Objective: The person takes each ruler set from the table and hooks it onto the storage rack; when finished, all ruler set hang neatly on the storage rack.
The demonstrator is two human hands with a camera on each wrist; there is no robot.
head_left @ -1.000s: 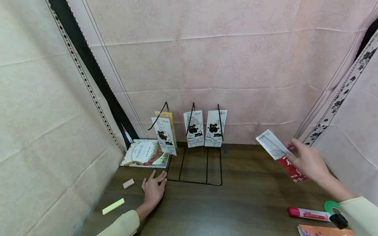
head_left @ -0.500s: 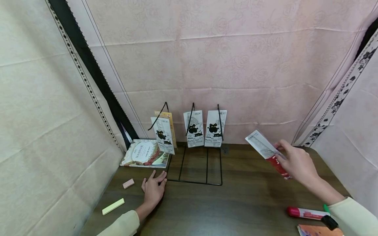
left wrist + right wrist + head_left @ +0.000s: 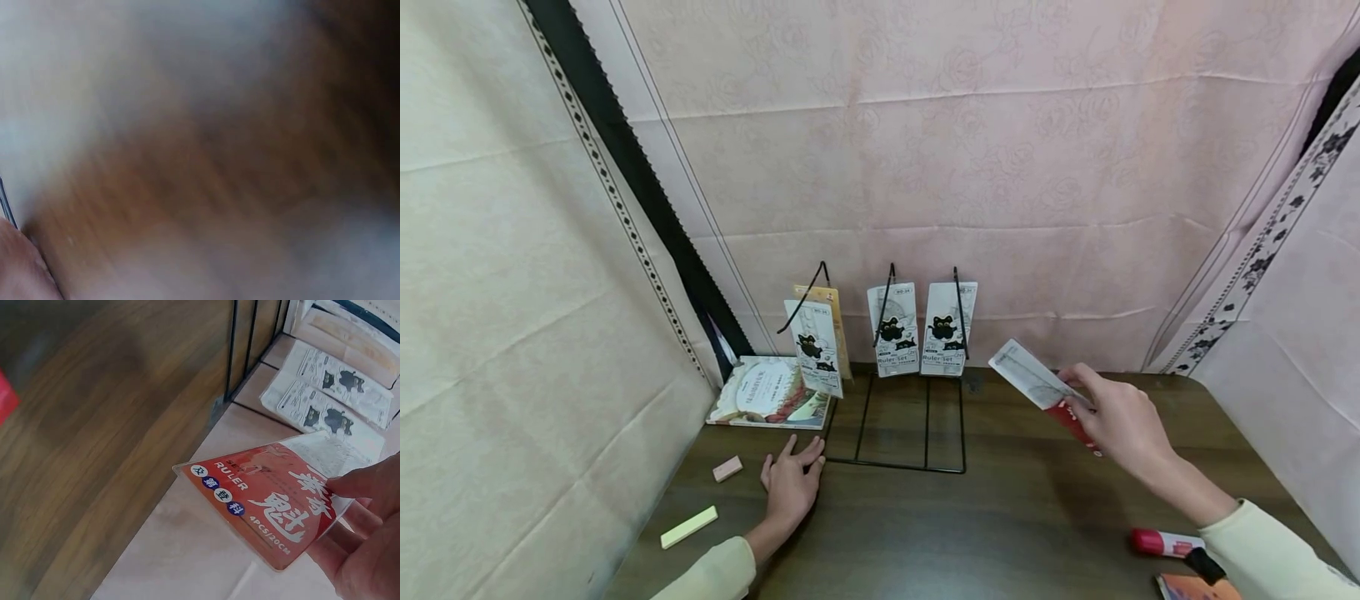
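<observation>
My right hand (image 3: 1123,421) pinches a ruler set packet (image 3: 1037,379) between thumb and fingers, above the table to the right of the black wire rack (image 3: 895,465). The right wrist view shows the packet's red printed part (image 3: 250,500) and its clear part by the thumb. My left hand (image 3: 792,483) rests at the rack's front left corner, fingers spread and fairly straight. From the rack's hooks hang white ruler sets with black cats, at the left (image 3: 815,346), middle (image 3: 897,333) and right (image 3: 943,329). A yellow packet (image 3: 842,333) hangs behind the left one. The left wrist view is mostly blurred.
A book (image 3: 763,396) lies left of the rack. Nearer are a pink eraser-like block (image 3: 727,468) and a pale yellow stick (image 3: 689,527). At right front lie a red-capped tube (image 3: 1161,542) and an orange booklet (image 3: 1195,587). Cloth walls (image 3: 1000,167) surround the table.
My right hand has moved left toward the rack with the ruler set packet. The left hand has stayed at the rack's corner. The left hanging packet swayed slightly.
</observation>
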